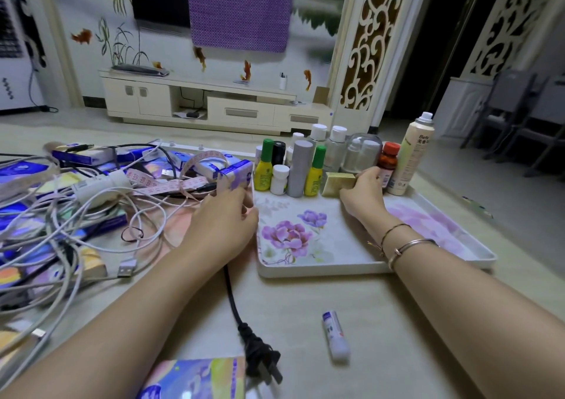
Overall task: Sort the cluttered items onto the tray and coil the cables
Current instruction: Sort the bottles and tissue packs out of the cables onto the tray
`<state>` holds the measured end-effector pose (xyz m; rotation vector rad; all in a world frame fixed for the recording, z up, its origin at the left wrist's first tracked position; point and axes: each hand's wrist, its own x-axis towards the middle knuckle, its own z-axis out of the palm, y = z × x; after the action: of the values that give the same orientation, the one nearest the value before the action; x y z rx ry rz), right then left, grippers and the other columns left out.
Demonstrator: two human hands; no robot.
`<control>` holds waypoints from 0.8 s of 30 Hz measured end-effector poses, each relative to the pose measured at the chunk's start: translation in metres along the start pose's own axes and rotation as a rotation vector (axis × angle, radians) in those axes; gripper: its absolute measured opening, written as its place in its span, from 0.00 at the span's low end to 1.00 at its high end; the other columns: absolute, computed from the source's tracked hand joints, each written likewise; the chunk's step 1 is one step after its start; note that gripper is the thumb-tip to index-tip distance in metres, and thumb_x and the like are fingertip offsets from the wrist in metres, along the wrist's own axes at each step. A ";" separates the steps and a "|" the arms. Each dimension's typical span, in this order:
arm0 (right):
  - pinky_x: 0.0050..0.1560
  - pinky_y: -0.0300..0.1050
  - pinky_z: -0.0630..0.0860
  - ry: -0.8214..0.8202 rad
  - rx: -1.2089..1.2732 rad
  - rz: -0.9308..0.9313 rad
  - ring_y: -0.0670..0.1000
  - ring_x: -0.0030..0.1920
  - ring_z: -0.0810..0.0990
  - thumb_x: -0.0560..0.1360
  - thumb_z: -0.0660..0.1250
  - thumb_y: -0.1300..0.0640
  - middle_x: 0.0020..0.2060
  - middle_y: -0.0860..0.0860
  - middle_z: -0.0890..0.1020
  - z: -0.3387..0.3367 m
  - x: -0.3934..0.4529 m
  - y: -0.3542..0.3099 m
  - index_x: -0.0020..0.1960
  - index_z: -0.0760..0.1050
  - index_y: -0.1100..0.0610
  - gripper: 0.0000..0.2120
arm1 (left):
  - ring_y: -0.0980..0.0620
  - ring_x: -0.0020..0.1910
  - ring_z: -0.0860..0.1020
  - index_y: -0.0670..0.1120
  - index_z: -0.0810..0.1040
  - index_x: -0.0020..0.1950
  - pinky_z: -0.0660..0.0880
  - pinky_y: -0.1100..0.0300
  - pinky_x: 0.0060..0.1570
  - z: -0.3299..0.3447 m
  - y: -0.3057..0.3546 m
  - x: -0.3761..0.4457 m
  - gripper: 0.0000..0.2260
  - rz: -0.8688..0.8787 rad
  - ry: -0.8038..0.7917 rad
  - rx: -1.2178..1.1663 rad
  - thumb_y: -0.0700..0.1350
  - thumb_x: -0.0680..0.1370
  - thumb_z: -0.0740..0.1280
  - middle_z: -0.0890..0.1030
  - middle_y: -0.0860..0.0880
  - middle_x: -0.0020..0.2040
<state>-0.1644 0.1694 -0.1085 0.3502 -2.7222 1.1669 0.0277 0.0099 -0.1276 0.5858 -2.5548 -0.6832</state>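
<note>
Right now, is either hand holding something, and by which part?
The right hand grips the small gold box by its right end, on the tray. The left hand reaches the tissue pack; a hold cannot be told.

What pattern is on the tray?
Purple and pink flowers on a pale tray, seen in the head view.

There is a single view, from a wide-angle camera worn on the person's head. It looks forward and down over both forearms, which enter from the bottom edge and reach away from the lens. The near surface fills the lower half at close range, with the flowered tray (321,264) right of centre and the tangle of cables (70,215) at left. The upper half takes in the room beyond, well apart from the lens: a low TV cabinet (214,105) against the far wall. Straight lines bow near the frame edges.
</note>
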 end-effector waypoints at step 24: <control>0.36 0.42 0.71 -0.455 -0.122 -0.431 0.44 0.35 0.75 0.71 0.70 0.50 0.35 0.46 0.79 -0.081 -0.163 -0.032 0.41 0.73 0.52 0.07 | 0.49 0.52 0.77 0.44 0.77 0.55 0.73 0.56 0.51 -0.036 0.016 -0.037 0.08 -0.004 0.003 -0.178 0.45 0.78 0.63 0.80 0.48 0.53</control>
<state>0.0052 0.2314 -0.0697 1.2449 -2.8352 0.8783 0.0710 0.0281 -0.1012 0.5315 -2.4575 -0.8983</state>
